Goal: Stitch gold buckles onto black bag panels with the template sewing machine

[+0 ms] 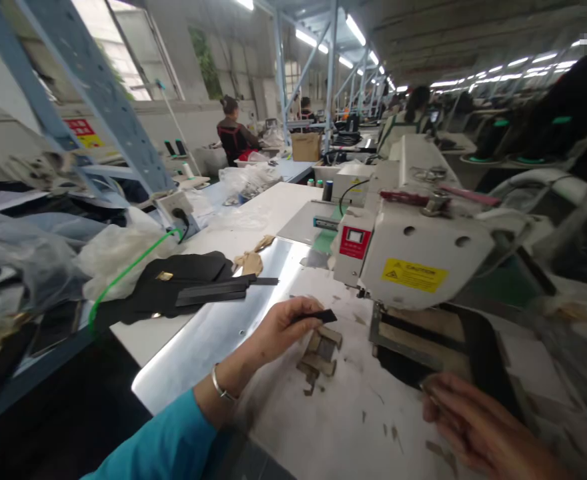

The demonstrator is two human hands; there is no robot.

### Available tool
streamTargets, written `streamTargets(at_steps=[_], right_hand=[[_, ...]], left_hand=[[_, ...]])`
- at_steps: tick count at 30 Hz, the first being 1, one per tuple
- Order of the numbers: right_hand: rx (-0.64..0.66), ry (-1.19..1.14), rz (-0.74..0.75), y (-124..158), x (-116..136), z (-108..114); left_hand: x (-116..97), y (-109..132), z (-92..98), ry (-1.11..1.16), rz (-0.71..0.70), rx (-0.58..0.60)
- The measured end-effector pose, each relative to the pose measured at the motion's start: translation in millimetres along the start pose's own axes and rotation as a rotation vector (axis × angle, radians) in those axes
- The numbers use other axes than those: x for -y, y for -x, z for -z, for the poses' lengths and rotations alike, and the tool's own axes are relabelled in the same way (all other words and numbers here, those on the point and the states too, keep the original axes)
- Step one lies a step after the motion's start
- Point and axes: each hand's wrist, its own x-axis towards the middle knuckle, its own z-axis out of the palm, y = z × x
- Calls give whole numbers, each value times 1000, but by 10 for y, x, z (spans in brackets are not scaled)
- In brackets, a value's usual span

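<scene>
Between the thumb and fingers of my left hand [293, 323] is a short black strip [326, 316], held above the white work table. Just beneath it lie scraps of brownish tape [318, 353]. My right hand [473, 417] is low at the right, slightly blurred, its fingers curled together; whatever they may hold is hidden. Close to its fingertips, a black panel [403, 365] sits under the head of a sewing machine [423, 247], with a frame with brownish bars [423, 340] over it. Longer black strips [213, 292] rest on a black piece with gold hardware [173, 273] at the left.
A shiny metal plate [198, 347] covers the table's left part. Crumpled tan material [251, 262] lies near its far end. A green cord [123, 270] hangs by plastic bags [123, 247]. Blue posts [103, 100] rise at left. Other people [236, 133] sit farther back.
</scene>
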Motion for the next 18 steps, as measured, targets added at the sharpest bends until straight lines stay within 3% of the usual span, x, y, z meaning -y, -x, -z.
streamTargets(at_steps=[4,9,12,14,18], right_hand=[[-19,-61,18,15,109,-123],[48,83,201,-85,56,-64],[-76,289,371,-76,10,-11],[-171,375,462,-67,-30,17],[-222,396,460,-116,-135,99]], left_hand=[[-150,-136,-459,-166,-113,41],[-435,-179,-1054,-680,-369,170],[-537,-164,-1318,-892,-477,287],[-559,-154,-1452,-965,-532,306],[-518,-213,-1668,-1001,-582,266]])
